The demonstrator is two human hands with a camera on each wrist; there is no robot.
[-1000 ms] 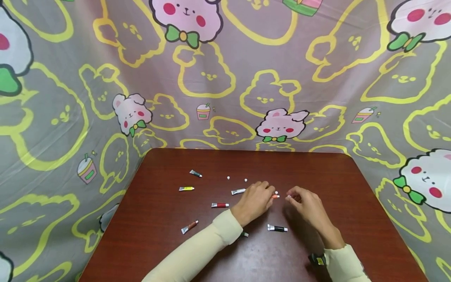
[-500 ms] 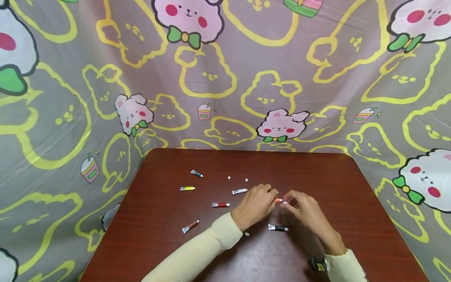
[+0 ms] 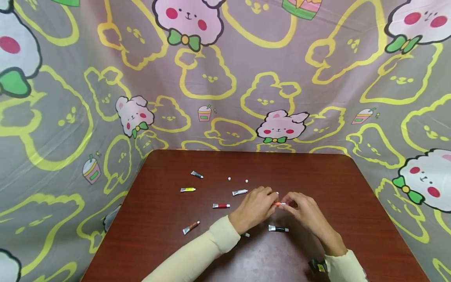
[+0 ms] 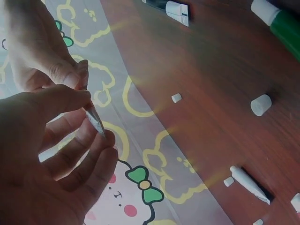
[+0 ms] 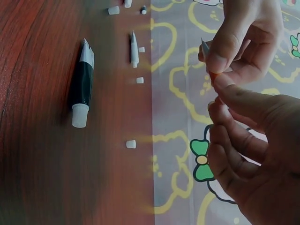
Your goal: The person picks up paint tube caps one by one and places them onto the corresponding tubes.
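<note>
Just above the table, my left hand [image 3: 255, 207] pinches a small orange paint tube [image 3: 278, 203], its nozzle end facing right. My right hand [image 3: 306, 211] meets it there, thumb and fingertips pinching a small white cap [image 3: 283, 203] at that end. In the left wrist view, the tube's flat silver tail [image 4: 97, 124] sticks out between the left fingers. Most of the tube's body and cap is covered by fingertips. A black paint tube [image 3: 278, 228] lies on the table below the hands. Beyond them is a loose white cap [image 3: 277, 193], partly hidden.
Left of the hands lie white [image 3: 240, 192], red [image 3: 221, 205], yellow [image 3: 188, 189], brown [image 3: 191, 227] and dark teal [image 3: 197, 174] paint tubes. A green tube [image 3: 245, 235] is mostly hidden by the left forearm. Two loose caps [image 3: 229, 179] [image 3: 246, 181] lie farther back. Patterned cloth [image 3: 225, 78] surrounds the table.
My right hand has come left with the white cap, up to the orange tube's end. The left hand has brought the tube slightly nearer to me. The tubes on the table have not moved.
</note>
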